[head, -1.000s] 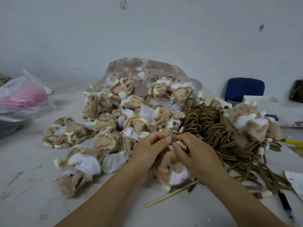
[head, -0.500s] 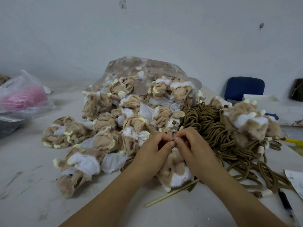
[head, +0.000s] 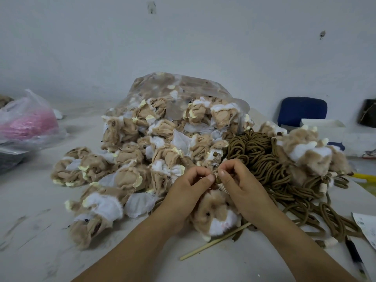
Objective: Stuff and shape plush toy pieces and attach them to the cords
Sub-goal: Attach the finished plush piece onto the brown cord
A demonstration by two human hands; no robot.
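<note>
A stuffed tan-and-white plush toy (head: 215,216) lies face up on the table under my hands. My left hand (head: 189,190) and my right hand (head: 240,186) meet just above it, thumbs and forefingers pinching a brown cord end with a ribbed cream bead (head: 222,187). A heap of brown cords (head: 262,159) lies right behind my right hand. A big pile of unstuffed plush skins (head: 154,151) spills from a clear bag (head: 183,86) to the left and behind.
Finished plush toys (head: 305,151) sit on the cords at the right. A thin wooden stick (head: 213,244) lies by the toy. A black pen (head: 355,257) and paper (head: 366,226) lie at right. A bag with pink contents (head: 30,121) sits far left; a blue chair (head: 302,110) stands behind.
My hands have closed together and lifted slightly over the toy, fingertips now pinching the cord end. The toy's face has come more into view beneath them.
</note>
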